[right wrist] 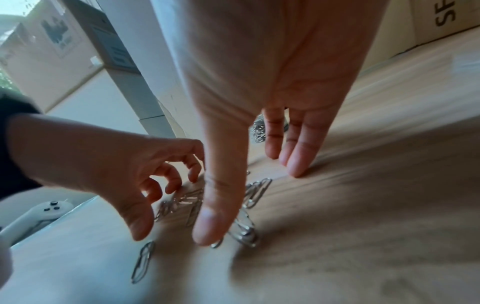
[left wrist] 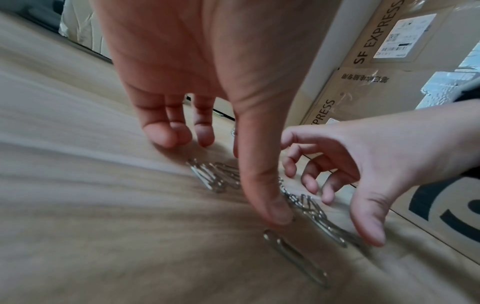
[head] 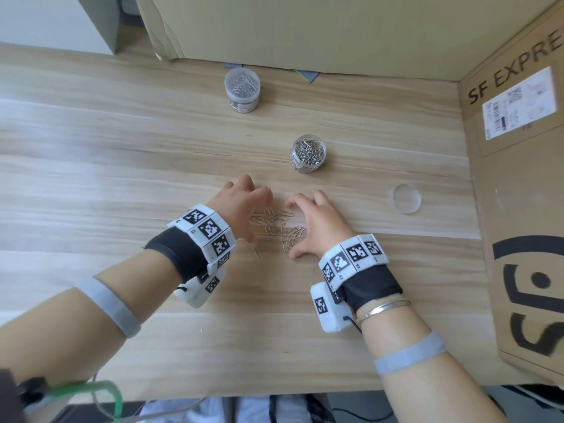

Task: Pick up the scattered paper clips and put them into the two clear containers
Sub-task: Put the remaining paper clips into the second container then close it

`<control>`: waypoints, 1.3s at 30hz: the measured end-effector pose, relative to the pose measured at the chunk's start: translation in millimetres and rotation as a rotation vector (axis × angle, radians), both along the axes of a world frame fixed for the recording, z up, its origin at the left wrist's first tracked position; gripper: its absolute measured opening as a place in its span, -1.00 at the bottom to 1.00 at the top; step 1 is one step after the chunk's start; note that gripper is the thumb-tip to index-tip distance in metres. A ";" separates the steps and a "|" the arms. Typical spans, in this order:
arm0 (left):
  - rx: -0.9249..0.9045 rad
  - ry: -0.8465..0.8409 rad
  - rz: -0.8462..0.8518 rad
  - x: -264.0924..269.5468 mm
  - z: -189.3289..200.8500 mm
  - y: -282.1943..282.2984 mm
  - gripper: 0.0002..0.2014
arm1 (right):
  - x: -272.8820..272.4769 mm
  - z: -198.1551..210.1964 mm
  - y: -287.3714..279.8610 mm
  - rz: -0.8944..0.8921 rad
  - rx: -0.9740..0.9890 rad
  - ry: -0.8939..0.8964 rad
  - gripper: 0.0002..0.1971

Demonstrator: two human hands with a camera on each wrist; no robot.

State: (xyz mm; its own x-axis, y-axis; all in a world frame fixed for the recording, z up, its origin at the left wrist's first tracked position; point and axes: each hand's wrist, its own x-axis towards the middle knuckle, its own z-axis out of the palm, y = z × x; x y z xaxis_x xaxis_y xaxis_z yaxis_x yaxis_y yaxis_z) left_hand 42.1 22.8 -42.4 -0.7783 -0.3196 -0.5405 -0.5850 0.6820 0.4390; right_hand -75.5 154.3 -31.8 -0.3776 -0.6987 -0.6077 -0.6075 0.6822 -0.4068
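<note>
A loose pile of silver paper clips point(head: 279, 230) lies on the wooden table point(head: 122, 166), and both hands bracket it. My left hand point(head: 256, 215) stands on its left, fingertips and thumb down on the wood, holding nothing. My right hand point(head: 293, 228) mirrors it on the right, also holding nothing. One stray clip point(head: 258, 252) lies just outside the left thumb, and shows as a stray clip point(left wrist: 293, 259) in the left wrist view. An open clear container point(head: 308, 153) full of clips stands just beyond the hands. A second, lidded container point(head: 242, 90) stands farther back.
A clear round lid point(head: 405, 198) lies flat to the right of the hands. A large SF Express cardboard box point(head: 518, 178) walls the right side, and another cardboard sheet point(head: 305, 32) closes the back. A white controller point(right wrist: 39, 214) lies off the table's left edge.
</note>
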 end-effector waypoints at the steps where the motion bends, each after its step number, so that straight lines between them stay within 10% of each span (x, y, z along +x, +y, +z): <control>1: -0.007 -0.011 -0.007 1.0 0.5 1.1 -0.21 | 1.3 -1.2 -0.3 0.009 0.009 0.005 -0.10; 19: -0.023 0.103 0.078 -17.8 -6.2 12.9 -0.72 | 15.7 -13.0 -20.9 -0.062 -0.122 0.162 -0.72; 39: -0.049 -0.008 -0.051 -41.3 -2.1 6.0 -0.73 | 0.4 -7.6 -31.5 -0.096 -0.105 0.156 -0.85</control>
State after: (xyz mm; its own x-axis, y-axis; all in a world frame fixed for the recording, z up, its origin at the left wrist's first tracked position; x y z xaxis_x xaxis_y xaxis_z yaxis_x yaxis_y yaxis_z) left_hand 0.8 28.8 -44.5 -0.7900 -0.3056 -0.5315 -0.5520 0.7318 0.3997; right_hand -75.1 122.8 -39.4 -0.5299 -0.7109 -0.4625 -0.6027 0.6993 -0.3844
